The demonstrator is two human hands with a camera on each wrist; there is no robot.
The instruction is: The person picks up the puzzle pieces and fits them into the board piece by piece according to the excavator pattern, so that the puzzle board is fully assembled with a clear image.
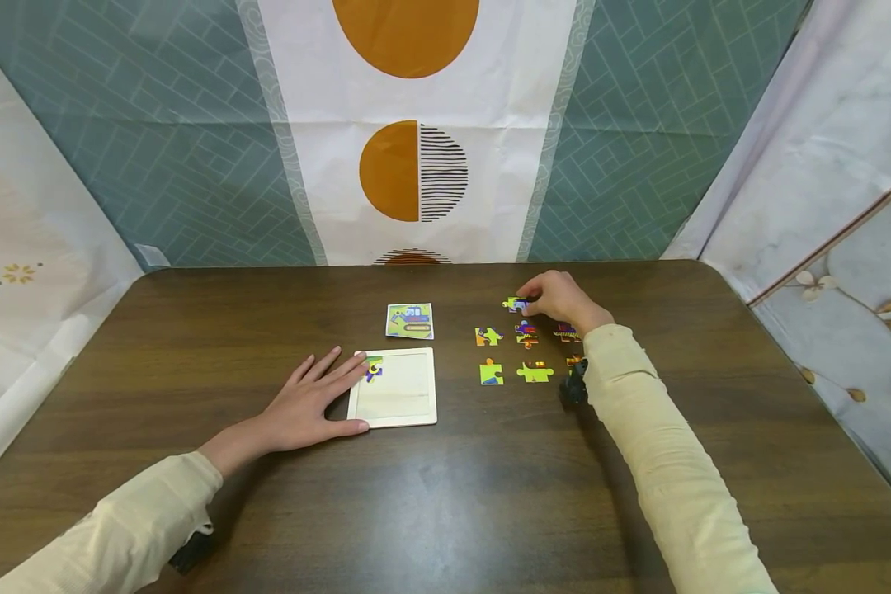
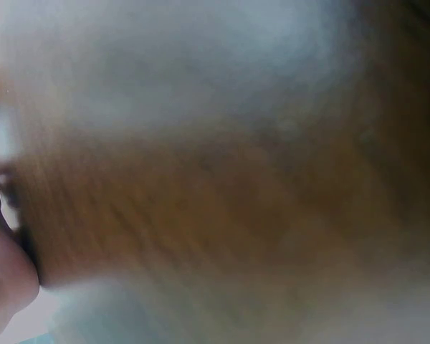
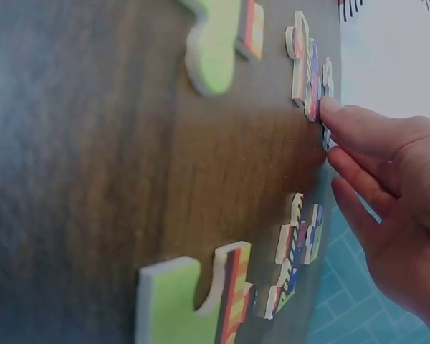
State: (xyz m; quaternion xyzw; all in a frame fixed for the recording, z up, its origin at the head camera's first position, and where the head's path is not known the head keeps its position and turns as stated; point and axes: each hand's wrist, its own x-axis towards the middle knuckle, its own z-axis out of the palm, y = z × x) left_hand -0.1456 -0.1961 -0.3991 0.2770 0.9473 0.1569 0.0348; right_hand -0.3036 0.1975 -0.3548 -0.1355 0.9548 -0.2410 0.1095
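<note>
Near the far edge of the tabletop [image 1: 416, 511], right of its middle, the right hand [image 1: 560, 299] has its thumb and forefinger clamped on the right end of a flat lime-green jigsaw piece with a pale blue and purple print [image 1: 514, 304]; whether the piece is off the wood, I cannot tell. A pinch on opposite edges should serve best here, since the piece looks thin: tip one edge up first, keep the knobs free, and lift clear of the pieces nearby. The left hand [image 1: 310, 410] lies with its fingers spread apart at the left side of a square cream tray with a raised rim [image 1: 399, 394], forefinger and thumb touching it; light, steady pressure there would keep the tray from sliding. The pinched piece has a rounded knob at its left end, and its right end is hidden by the fingers. Nearer the tabletop's near edge lie other loose multicoloured jigsaw pieces [image 1: 535, 374], pale along their cut sides; one green, purple and yellow piece [image 1: 374, 370] sits in the tray's far left corner.
</note>
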